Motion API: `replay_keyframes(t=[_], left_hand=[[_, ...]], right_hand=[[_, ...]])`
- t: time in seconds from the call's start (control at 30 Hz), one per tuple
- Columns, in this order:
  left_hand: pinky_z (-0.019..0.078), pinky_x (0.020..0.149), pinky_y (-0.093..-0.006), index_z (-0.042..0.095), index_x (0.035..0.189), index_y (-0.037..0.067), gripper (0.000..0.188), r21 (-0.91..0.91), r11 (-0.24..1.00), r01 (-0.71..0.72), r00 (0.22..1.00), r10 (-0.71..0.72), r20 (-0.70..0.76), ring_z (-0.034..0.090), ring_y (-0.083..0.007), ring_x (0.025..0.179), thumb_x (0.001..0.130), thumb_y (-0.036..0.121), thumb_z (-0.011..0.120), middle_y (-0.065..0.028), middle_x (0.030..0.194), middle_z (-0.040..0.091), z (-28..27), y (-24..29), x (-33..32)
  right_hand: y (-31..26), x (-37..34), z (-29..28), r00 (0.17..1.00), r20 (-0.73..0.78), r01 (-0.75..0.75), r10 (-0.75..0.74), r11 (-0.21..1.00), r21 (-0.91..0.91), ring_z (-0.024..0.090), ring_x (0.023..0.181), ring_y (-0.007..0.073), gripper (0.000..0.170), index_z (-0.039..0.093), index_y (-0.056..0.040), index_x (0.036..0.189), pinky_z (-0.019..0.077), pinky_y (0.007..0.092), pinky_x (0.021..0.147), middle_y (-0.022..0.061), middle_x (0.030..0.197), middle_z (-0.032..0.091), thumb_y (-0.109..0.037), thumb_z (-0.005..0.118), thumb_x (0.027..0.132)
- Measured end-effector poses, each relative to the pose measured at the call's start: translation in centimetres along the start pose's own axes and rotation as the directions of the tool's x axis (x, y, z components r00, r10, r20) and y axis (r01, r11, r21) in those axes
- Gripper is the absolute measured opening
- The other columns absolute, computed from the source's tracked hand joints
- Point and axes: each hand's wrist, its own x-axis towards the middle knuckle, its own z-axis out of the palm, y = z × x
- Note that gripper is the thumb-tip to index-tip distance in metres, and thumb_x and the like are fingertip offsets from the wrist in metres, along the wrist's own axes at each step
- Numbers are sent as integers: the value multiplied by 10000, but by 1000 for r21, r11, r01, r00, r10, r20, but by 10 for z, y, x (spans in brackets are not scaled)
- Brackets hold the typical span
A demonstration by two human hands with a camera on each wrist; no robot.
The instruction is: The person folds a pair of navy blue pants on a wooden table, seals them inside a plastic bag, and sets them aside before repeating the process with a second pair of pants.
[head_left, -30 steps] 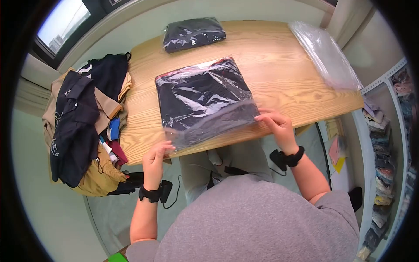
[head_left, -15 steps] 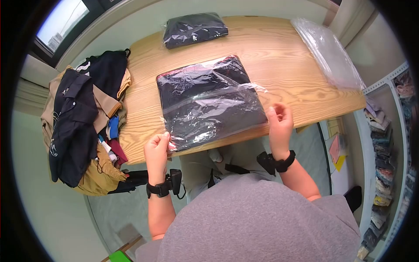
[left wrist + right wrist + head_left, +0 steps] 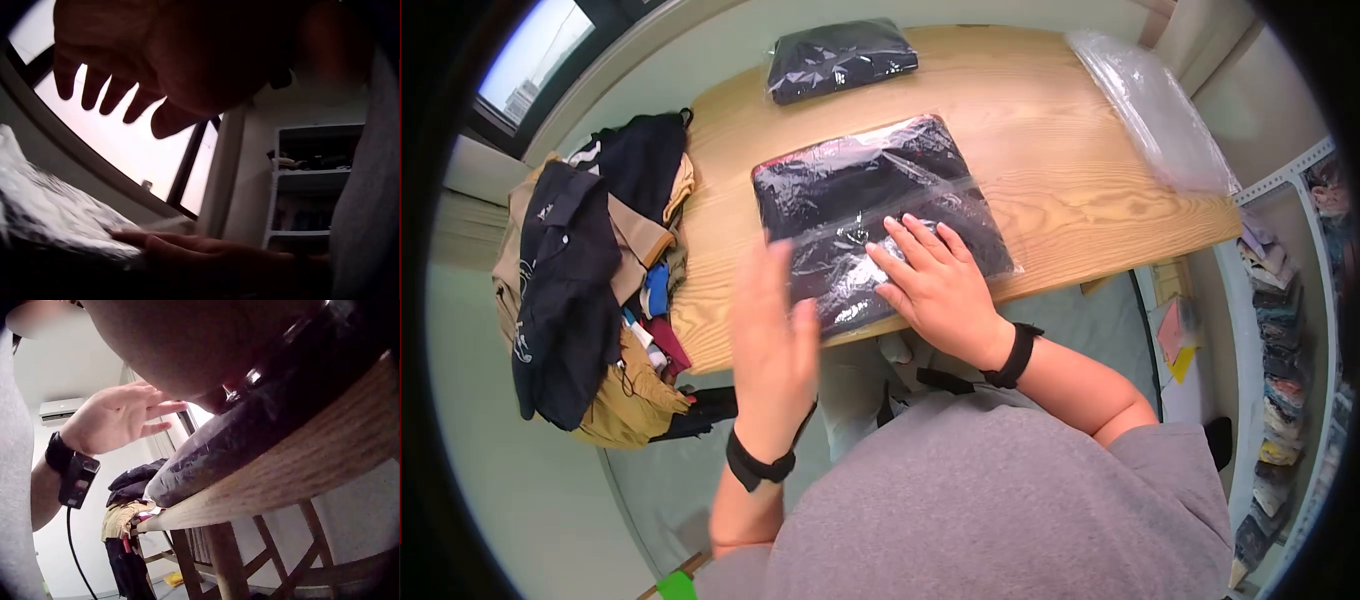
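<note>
Dark folded clothing in a clear plastic bag (image 3: 830,190) lies near the table's front edge, its film folded over the front part. My right hand (image 3: 945,290) rests flat on the film with fingers spread. Blurred in the head view, my left hand (image 3: 775,345) is raised beside the bag's front left corner, fingers straight and holding nothing. The left wrist view has the left hand (image 3: 169,56) above the shiny bag (image 3: 56,212), and the right hand (image 3: 206,250) on it. In the right wrist view the left hand (image 3: 115,419) hovers over the bag (image 3: 206,459).
A second bagged dark garment (image 3: 845,60) lies at the back of the wooden table (image 3: 1040,150). Clear plastic bags (image 3: 1150,110) are stacked at the right. Loose clothes (image 3: 570,280) are heaped at the left edge. Shelves with packed items (image 3: 1280,350) stand at the far right.
The bag's front film now lies folded back over the clothing. My right hand has moved left onto it. My left hand has let go of the front left corner and risen.
</note>
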Motion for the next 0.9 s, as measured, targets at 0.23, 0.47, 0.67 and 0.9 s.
replay_keyframes(t=[0.23,0.47,0.67,0.9], left_hand=[[209,1106,-555,340,1459,143,655,285,823,-491,811,314,494,187,-357,1424,907,436,535,-189,1533,215,38,-48,58],[137,1092,-639,340,1465,194,782,174,847,-501,745,321,584,130,-382,1434,850,663,454,-183,1548,180,55,-65,69],[137,1085,-642,343,1463,188,791,124,869,-479,707,298,641,142,-414,1424,839,655,476,-213,1543,167,56,-66,75],[136,1083,-640,364,1453,194,765,77,885,-459,683,297,667,159,-419,1417,849,652,464,-214,1535,197,60,-70,78]], right_hand=[[49,15,-19,977,186,145,-100,958,-247,287,1393,302,480,467,-293,1382,242,580,1069,123,1498,331,-451,489,929],[74,23,-21,917,385,153,-108,984,-90,183,1431,329,540,377,-316,1441,176,609,1091,107,1556,207,-472,475,933],[76,30,-24,876,476,96,-76,995,-18,182,1430,351,545,384,-304,1437,173,622,1092,121,1555,201,-475,479,928],[82,34,-21,856,510,65,-83,996,53,221,1416,343,522,422,-302,1411,208,622,1080,134,1530,254,-475,493,924]])
